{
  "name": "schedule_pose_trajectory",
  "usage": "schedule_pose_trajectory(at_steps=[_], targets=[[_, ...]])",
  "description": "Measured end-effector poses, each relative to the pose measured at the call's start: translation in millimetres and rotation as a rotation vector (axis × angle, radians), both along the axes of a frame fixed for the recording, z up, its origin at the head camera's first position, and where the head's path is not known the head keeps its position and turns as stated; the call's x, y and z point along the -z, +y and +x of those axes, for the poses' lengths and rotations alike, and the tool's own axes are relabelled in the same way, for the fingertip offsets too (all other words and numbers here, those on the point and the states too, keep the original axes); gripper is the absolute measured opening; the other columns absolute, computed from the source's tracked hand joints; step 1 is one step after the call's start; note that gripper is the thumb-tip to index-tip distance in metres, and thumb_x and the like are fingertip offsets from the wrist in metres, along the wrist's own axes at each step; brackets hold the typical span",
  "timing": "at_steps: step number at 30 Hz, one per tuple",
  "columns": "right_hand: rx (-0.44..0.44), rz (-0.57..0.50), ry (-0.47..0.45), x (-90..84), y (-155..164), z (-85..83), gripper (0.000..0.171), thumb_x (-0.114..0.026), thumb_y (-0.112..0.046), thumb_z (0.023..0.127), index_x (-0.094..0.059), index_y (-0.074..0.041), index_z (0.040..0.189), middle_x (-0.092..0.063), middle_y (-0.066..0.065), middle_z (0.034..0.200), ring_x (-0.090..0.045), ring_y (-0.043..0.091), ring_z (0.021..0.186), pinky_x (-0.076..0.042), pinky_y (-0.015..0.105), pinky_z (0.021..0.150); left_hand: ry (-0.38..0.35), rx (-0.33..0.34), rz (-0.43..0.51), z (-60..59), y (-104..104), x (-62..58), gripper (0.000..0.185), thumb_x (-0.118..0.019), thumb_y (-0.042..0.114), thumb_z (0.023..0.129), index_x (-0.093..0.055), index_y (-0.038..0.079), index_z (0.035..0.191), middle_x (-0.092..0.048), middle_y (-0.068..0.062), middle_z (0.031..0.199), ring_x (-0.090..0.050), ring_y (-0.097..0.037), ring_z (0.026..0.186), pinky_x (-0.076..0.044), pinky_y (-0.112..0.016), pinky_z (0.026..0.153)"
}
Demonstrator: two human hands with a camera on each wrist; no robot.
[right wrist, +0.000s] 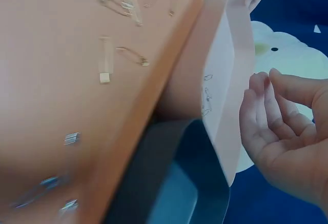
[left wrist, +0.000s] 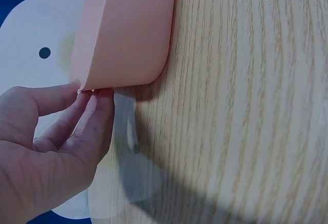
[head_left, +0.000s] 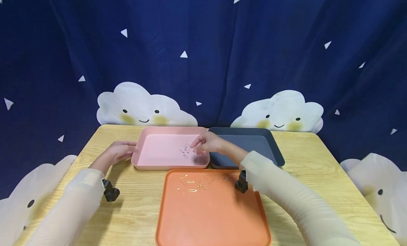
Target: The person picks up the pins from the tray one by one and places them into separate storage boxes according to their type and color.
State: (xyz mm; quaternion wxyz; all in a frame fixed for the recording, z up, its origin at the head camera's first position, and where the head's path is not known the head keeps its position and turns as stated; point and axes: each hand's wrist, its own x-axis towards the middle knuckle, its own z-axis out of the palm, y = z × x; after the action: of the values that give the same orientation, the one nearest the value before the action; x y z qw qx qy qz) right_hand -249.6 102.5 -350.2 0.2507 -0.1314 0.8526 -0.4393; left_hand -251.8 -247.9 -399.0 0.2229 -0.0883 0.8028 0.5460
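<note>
My left hand (head_left: 119,151) pinches the left rim of the pink tray (head_left: 162,150), thumb on the edge and fingers against its outer side, as the left wrist view shows. Over the right part of that tray is my right hand (head_left: 208,141), its fingers loosely bent and nothing visible between them. Beside its fingertips, several silver safety pins (head_left: 186,156) lie on the pink tray's floor. Several gold safety pins (head_left: 192,190) are scattered over the far part of the orange tray (head_left: 213,217). A few silver safety pins (right wrist: 38,189) lie there too, blurred in the right wrist view.
A dark blue-grey tray (head_left: 248,140) stands against the pink tray's right end, partly under my right forearm. The orange tray sits just in front of both. All rest on a light wooden table (head_left: 305,168), with a dark blue cloud-patterned curtain (head_left: 210,62) behind.
</note>
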Motion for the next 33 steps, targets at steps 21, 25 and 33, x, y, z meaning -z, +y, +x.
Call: schedule_pose_trajectory(at_steps=[21, 25, 33], targets=[[-0.132, 0.211, 0.454, 21.9, 108.7, 92.3, 0.007, -0.072, 0.001, 0.079, -0.069, -0.002, 0.084, -0.070, 0.003, 0.071, -0.058, 0.003, 0.062, -0.050, 0.013, 0.057, 0.005, -0.003, 0.031, 1.4, -2.3, 3.3, 0.059, -0.056, 0.013, 0.095, -0.032, -0.010, 0.144, -0.064, -0.008, 0.114, -0.060, 0.005, 0.079, -0.056, -0.016, 0.081], [-0.097, 0.278, 0.499, 25.2, 120.5, 103.6, 0.009, -0.073, 0.002, 0.075, -0.068, -0.003, 0.080, -0.066, -0.001, 0.067, -0.054, 0.001, 0.060, -0.045, 0.013, 0.055, 0.004, 0.004, 0.010, 1.3, -2.2, 1.6, 0.059, -0.056, 0.014, 0.095, -0.032, -0.010, 0.144, -0.053, -0.023, 0.135, -0.060, 0.005, 0.081, -0.056, -0.017, 0.082], [-0.023, 0.446, 0.565, 39.2, 127.6, 114.4, 0.019, -0.079, 0.001, 0.068, -0.063, -0.009, 0.068, -0.059, -0.005, 0.059, -0.045, 0.001, 0.057, -0.039, 0.015, 0.052, 0.006, 0.005, 0.009, 3.0, -1.3, -0.9, 0.058, -0.055, 0.012, 0.095, -0.033, -0.011, 0.143, -0.062, -0.013, 0.122, -0.060, 0.005, 0.080, -0.056, -0.015, 0.080]])
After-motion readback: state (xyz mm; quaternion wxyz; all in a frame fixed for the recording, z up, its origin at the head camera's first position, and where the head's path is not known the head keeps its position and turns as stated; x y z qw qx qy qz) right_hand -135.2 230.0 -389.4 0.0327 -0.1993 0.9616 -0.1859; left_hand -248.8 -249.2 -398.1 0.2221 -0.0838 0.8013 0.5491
